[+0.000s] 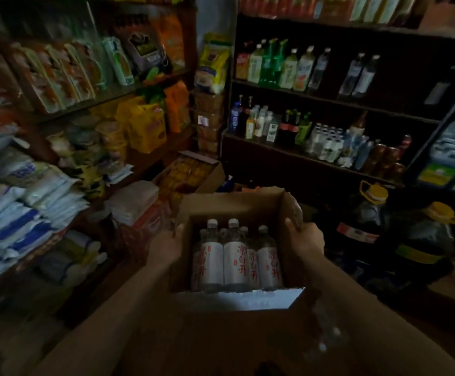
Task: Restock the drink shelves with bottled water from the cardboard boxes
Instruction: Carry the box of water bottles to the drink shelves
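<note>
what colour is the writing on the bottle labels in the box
Red writing on white labels, clearest in the head view.

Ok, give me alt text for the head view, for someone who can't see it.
Both hands, left hand and right hand, grip the sides of an open cardboard box of white-labelled water bottles, facing dark drink shelves partly stocked with bottles.

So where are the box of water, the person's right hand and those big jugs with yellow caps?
cardboard box (pixel 237 204): head view, on its far inner wall.
right hand (pixel 306 240): head view, back of the hand gripping the box's right wall.
yellow-capped jug (pixel 367 215): head view, its dark shoulder.
</note>
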`<action>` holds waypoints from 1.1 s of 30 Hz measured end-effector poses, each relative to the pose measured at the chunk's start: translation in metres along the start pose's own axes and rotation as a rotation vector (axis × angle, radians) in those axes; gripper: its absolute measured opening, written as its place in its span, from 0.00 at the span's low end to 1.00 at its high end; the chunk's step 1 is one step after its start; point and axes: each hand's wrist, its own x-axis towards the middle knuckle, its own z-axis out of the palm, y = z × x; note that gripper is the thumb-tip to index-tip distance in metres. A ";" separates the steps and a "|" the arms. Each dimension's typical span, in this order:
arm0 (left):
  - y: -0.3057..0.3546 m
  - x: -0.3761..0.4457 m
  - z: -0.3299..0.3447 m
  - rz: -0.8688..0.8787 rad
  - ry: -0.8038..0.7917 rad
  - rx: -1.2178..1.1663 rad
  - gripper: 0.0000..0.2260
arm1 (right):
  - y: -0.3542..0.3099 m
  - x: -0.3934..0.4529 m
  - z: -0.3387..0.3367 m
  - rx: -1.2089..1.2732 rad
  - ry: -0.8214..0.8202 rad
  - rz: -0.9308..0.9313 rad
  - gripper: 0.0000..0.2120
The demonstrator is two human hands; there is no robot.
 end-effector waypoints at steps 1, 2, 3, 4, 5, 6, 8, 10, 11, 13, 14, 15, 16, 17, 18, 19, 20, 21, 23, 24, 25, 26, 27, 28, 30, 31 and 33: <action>0.004 0.019 0.004 -0.015 0.013 0.002 0.25 | -0.007 0.025 0.008 -0.008 -0.012 -0.009 0.17; 0.007 0.038 0.010 -0.030 0.023 -0.002 0.24 | -0.014 0.049 0.017 -0.016 -0.023 -0.020 0.17; 0.010 0.057 0.016 -0.048 0.033 -0.010 0.23 | -0.020 0.075 0.027 -0.029 -0.036 -0.034 0.18; 0.012 0.075 0.022 -0.070 0.047 -0.021 0.23 | -0.024 0.100 0.038 -0.037 -0.048 -0.050 0.19; 0.013 0.093 0.030 -0.092 0.064 -0.026 0.22 | -0.028 0.126 0.050 -0.044 -0.068 -0.077 0.19; 0.016 0.109 0.038 -0.111 0.082 -0.026 0.21 | -0.032 0.150 0.062 -0.056 -0.091 -0.111 0.19; 0.021 0.134 0.054 -0.145 0.110 -0.029 0.19 | -0.038 0.198 0.088 -0.092 -0.136 -0.185 0.19; 0.026 0.157 0.071 -0.189 0.141 -0.041 0.16 | -0.042 0.245 0.114 -0.161 -0.189 -0.242 0.19; 0.027 0.169 0.079 -0.228 0.154 -0.055 0.15 | -0.046 0.266 0.126 -0.198 -0.221 -0.260 0.20; 0.023 0.195 0.097 -0.342 0.161 -0.088 0.19 | -0.054 0.309 0.152 -0.234 -0.294 -0.264 0.20; 0.021 0.209 0.104 -0.409 0.157 -0.103 0.21 | -0.059 0.329 0.165 -0.253 -0.318 -0.279 0.20; 0.019 0.222 0.111 -0.467 0.157 -0.115 0.23 | -0.064 0.347 0.177 -0.269 -0.341 -0.284 0.20; 0.017 0.234 0.117 -0.510 0.156 -0.122 0.23 | -0.067 0.363 0.191 -0.279 -0.362 -0.289 0.20; 0.015 0.245 0.122 -0.546 0.150 -0.125 0.23 | -0.071 0.376 0.203 -0.294 -0.391 -0.277 0.21; 0.015 0.255 0.126 -0.578 0.139 -0.124 0.23 | -0.075 0.389 0.216 -0.321 -0.426 -0.278 0.21; 0.013 0.264 0.130 -0.609 0.125 -0.120 0.23 | -0.080 0.399 0.227 -0.353 -0.462 -0.269 0.22; 0.010 0.273 0.136 -0.636 0.107 -0.119 0.22 | -0.082 0.411 0.240 -0.381 -0.492 -0.264 0.22; 0.006 0.285 0.142 -0.654 0.096 -0.122 0.22 | -0.086 0.421 0.253 -0.395 -0.511 -0.240 0.22; -0.004 0.306 0.154 -0.686 0.064 -0.135 0.22 | -0.083 0.439 0.279 -0.383 -0.553 -0.176 0.23; -0.009 0.318 0.160 -0.707 0.049 -0.139 0.22 | -0.082 0.450 0.294 -0.356 -0.567 -0.159 0.24; -0.014 0.328 0.166 -0.729 0.040 -0.146 0.22 | -0.081 0.457 0.306 -0.353 -0.588 -0.129 0.25; -0.018 0.338 0.172 -0.747 0.035 -0.139 0.22 | -0.077 0.465 0.319 -0.366 -0.600 -0.114 0.26; -0.022 0.348 0.179 -0.767 0.018 -0.129 0.22 | -0.076 0.472 0.331 -0.400 -0.617 -0.094 0.27; -0.026 0.357 0.186 -0.784 0.005 -0.125 0.22 | -0.072 0.482 0.345 -0.410 -0.630 -0.080 0.29; -0.035 0.371 0.202 -0.828 -0.034 -0.143 0.21 | -0.070 0.499 0.373 -0.387 -0.684 -0.031 0.35; -0.041 0.377 0.211 -0.853 -0.043 -0.156 0.21 | -0.069 0.506 0.386 -0.377 -0.707 -0.015 0.41; -0.055 0.391 0.232 -0.893 -0.035 -0.199 0.21 | -0.062 0.526 0.414 -0.426 -0.764 -0.033 0.42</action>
